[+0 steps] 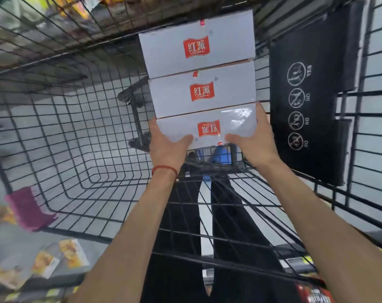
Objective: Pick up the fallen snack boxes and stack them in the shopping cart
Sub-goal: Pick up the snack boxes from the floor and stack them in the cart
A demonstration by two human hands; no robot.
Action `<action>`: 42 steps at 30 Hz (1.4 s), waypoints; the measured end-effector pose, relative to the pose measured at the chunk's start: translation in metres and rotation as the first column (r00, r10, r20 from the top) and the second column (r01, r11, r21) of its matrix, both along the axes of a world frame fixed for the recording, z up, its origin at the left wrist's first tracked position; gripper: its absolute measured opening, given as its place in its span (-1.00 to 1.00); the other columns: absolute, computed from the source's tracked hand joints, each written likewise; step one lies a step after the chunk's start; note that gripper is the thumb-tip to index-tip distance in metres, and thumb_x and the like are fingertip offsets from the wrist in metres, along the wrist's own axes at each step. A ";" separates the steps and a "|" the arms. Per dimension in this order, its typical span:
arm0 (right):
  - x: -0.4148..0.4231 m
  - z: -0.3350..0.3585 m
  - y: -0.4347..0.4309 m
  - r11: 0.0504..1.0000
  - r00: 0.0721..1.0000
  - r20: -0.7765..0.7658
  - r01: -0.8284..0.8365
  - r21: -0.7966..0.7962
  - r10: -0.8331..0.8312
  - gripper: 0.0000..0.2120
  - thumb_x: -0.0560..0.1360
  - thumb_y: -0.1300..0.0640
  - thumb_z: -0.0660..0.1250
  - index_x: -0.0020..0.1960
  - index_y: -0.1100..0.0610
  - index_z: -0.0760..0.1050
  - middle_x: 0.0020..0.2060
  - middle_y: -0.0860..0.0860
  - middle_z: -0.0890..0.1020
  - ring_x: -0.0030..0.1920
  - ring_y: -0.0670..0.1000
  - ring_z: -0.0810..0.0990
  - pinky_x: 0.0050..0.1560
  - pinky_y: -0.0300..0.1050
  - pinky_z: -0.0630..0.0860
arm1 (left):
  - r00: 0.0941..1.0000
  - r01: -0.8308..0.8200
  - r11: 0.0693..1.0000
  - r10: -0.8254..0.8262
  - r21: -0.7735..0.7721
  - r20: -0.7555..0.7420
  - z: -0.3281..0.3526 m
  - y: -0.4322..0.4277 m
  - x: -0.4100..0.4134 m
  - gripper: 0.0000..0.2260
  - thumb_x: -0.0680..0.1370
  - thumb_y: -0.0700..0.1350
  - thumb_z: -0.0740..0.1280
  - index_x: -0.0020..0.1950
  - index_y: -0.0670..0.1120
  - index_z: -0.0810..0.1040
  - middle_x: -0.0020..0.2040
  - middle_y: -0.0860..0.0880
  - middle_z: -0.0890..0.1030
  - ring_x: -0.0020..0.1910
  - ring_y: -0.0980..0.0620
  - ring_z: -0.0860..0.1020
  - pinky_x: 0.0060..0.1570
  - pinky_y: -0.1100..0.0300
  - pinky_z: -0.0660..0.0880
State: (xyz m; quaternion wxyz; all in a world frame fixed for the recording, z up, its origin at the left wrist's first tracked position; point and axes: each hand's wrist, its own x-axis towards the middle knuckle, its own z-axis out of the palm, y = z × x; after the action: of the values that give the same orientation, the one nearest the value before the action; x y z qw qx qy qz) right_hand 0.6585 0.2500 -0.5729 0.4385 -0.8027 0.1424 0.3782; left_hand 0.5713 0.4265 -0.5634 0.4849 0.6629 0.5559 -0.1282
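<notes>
Person's left hand point(166, 142) and right hand point(256, 136) clasping opposite sides of white cardboard snack box with red label point(207, 127), inside black wire shopping cart point(76, 132). Two matching boxes point(202, 92) lying just beyond grip, already stacked; third probably being placed now.

Thin red cord bracelet point(164, 169) on the wrist just behind the left hand point(166, 145). Both forearms bare, uncovered to the frame's lower edge. Loose black trousers point(181, 215), plain fabric. Blue shape point(220, 155) at hems, possibly a shoe; too blurred to tell.
</notes>
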 end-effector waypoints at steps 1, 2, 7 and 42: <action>0.000 -0.001 -0.001 1.000 1.000 0.006 0.001 -0.007 -0.001 -0.15 0.34 0.31 0.60 0.48 -0.10 0.32 0.30 -0.09 0.56 0.34 0.01 0.53 0.32 0.06 0.57 | 1.000 -0.002 1.000 0.002 0.001 0.003 0.000 0.000 -0.001 -0.24 0.39 -0.15 0.55 0.47 0.06 0.24 0.19 0.10 0.56 0.20 0.03 0.56 0.30 0.04 0.50; 0.001 -0.001 -0.003 1.000 1.000 0.007 0.001 -0.018 0.000 -0.17 0.33 0.30 0.61 0.46 -0.10 0.34 0.28 -0.09 0.58 0.33 0.02 0.54 0.31 0.07 0.58 | 1.000 -0.004 1.000 0.004 0.003 0.006 -0.001 -0.001 -0.002 -0.24 0.39 -0.14 0.55 0.48 0.08 0.24 0.21 0.10 0.56 0.22 0.03 0.56 0.31 0.03 0.50; 0.003 0.000 -0.006 0.999 1.000 0.002 -0.001 -0.033 0.001 -0.17 0.33 0.30 0.61 0.48 -0.11 0.37 0.26 -0.13 0.60 0.31 -0.01 0.56 0.32 0.04 0.58 | 1.000 -0.003 1.000 0.003 -0.001 0.025 -0.005 -0.001 -0.003 -0.17 0.40 -0.16 0.54 0.54 0.09 0.16 0.30 0.10 0.53 0.28 0.06 0.51 0.33 0.14 0.43; -0.088 0.220 0.003 0.904 0.935 -0.065 -0.317 0.287 0.349 -0.71 0.63 0.15 0.33 0.35 0.05 0.52 0.08 -0.11 0.61 0.14 -0.08 0.59 0.23 -0.15 0.47 | 0.888 -0.329 0.944 0.307 0.007 0.344 0.207 -0.050 -0.116 -0.67 0.63 -0.20 0.31 0.40 -0.08 0.46 0.27 0.01 0.53 0.11 0.19 0.54 -0.20 0.57 0.41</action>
State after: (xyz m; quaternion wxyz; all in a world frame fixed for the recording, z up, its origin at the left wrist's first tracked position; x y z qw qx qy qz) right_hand 0.5703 0.2532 -0.3526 0.4643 -0.7244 -0.0251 0.5089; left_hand 0.4556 0.3766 -0.3566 0.5655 0.5905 0.5691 0.0868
